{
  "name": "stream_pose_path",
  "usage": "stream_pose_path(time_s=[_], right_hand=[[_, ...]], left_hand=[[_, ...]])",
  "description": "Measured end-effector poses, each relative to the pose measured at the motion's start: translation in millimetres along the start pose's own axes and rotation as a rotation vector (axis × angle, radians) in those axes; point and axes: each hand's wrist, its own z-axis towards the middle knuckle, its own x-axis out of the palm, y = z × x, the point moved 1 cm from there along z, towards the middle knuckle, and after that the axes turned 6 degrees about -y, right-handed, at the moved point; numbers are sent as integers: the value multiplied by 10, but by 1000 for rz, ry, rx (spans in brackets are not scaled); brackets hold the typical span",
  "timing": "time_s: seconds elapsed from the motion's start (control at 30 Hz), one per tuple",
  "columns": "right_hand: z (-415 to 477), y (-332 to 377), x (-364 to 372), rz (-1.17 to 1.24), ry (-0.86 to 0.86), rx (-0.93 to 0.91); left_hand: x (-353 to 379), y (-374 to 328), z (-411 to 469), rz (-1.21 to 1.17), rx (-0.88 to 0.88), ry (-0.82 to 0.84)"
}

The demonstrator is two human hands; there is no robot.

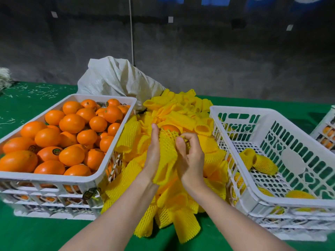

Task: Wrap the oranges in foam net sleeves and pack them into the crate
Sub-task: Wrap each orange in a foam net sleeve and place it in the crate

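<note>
**One orange half in its sleeve, between two crates**

The person holds one orange (170, 128) above the middle of the green tabletop (36, 232). Only its top shows, because a yellow foam net sleeve (167, 149) covers the rest. The left hand (154, 153) lies along the left side of the sleeve with one digit straight up. Its other fingers are hidden behind the foam, so its grip can be told only as holding the sleeve from the side. The right hand (190, 156) has curled fingers, and its grip pinches the upper right edge of the same sleeve.

Under the hands lies a pile of empty sleeves (181, 113), too many to count, all yellow.

Three white plastic crates are in view. The left crate (101, 176) is full of bare oranges (72, 124); about thirty show on top. Several carry a small round dark sticker (57, 151), and its writing is too small to read. The right crate (235, 110) has heart-shaped holes in its walls and holds wrapped oranges (265, 164); four can be seen, near the front and left walls. The third crate (326, 131) is cut by the right edge and has orange fruit inside.

One white woven sack (116, 77) stands behind the left crate and the pile.
</note>
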Motion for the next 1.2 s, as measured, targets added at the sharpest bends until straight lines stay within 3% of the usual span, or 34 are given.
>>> stream_pose_path(time_s=[0.2, 0.5, 0.6, 0.77, 0.9, 0.97, 1.07, 1.2], right_hand=[[230, 91, -95, 70, -65, 65], [378, 63, -145, 263, 37, 339], [394, 7, -131, 248, 63, 307], [440, -116, -65, 86, 145, 386], [454, -46, -69, 36, 236, 639], [412, -20, -56, 89, 316, 717], [344, -15, -7, 96, 300, 722], [294, -48, 33, 146, 234, 765]], left_hand=[[-33, 25, 19, -208, -65, 223], [10, -57, -57, -276, -227, 229], [74, -132, -61, -327, -305, 175], [144, -176, 62, -157, -196, -211], [112, -197, 179, 36, -53, -430], [75, -154, 207, 266, 162, -472], [33, -97, 179, 567, 513, -459], [50, -101, 158, 684, 685, -500]])
